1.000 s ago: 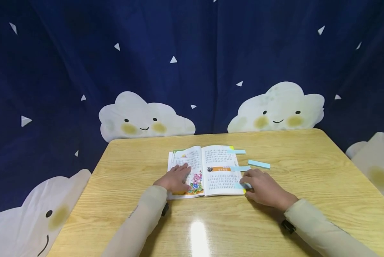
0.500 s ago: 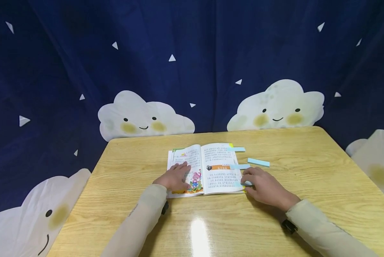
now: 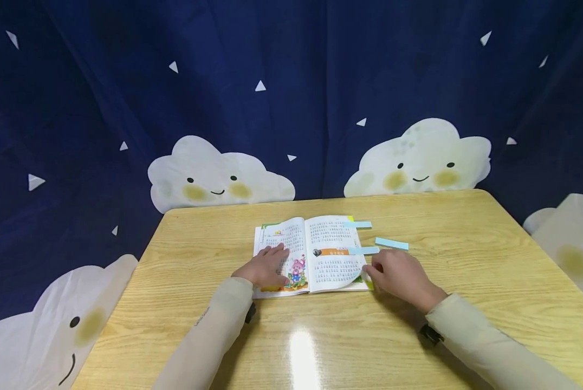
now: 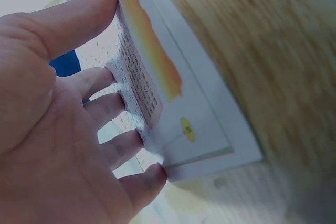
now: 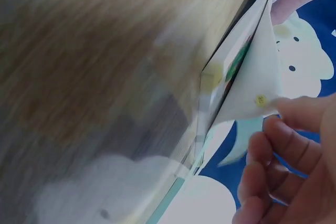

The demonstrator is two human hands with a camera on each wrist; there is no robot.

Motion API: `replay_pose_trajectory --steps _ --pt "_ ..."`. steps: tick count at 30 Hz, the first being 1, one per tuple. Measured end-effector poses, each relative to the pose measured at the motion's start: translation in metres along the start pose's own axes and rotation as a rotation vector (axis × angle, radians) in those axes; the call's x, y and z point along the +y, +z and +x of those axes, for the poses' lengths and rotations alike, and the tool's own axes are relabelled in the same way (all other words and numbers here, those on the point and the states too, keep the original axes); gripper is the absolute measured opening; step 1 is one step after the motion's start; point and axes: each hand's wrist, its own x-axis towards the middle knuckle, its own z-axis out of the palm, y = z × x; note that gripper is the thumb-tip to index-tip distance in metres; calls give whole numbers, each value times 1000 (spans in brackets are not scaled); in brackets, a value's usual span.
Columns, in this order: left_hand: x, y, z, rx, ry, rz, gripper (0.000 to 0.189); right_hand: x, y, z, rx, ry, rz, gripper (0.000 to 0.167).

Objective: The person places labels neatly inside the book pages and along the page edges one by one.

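An open picture book (image 3: 331,233) lies on the table. My left hand (image 3: 264,267) rests spread over its left page, thumb by the pink cartoon figure, and in the left wrist view its straight fingers (image 4: 107,106) touch the page. My right hand (image 3: 400,275) pinches the lower right corner of the right page and holds it up off the pages beneath. In the right wrist view the thumb is at the lifted page (image 5: 257,82), and a curved pale blue strip (image 5: 242,136) shows beside the fingertips. Whether my fingers also hold a strip is hidden.
Two pale blue strips, an upper strip (image 3: 362,224) and a middle strip (image 3: 363,250), stick out from the right page's edge. Another blue strip (image 3: 392,243) lies on the wooden table (image 3: 199,336) to the right of the book. A dark blue cloud-print curtain (image 3: 316,97) hangs behind.
My right hand has lifted the lower right page corner, which now curls up and bares a green patch underneath. The lowest strip no longer shows in the head view. My left hand stays put.
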Motion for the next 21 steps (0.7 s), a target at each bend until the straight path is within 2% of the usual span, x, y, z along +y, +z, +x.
replay_pose_trajectory --steps 6,12,16,19,21 --pt "1 -1 0 -5 -1 13 78 -6 -3 -4 -53 42 22 22" --pt "0 -2 0 -3 -3 1 78 -8 -3 -6 -116 48 96 20" --pt "0 -2 -2 -3 2 -15 78 -7 -5 -6 -248 79 247 21" --pt "0 -1 -1 -4 1 -13 78 -6 -8 -5 -334 145 395 26" --pt "0 0 -1 -4 0 -12 78 -5 -8 -5 -363 200 467 28"
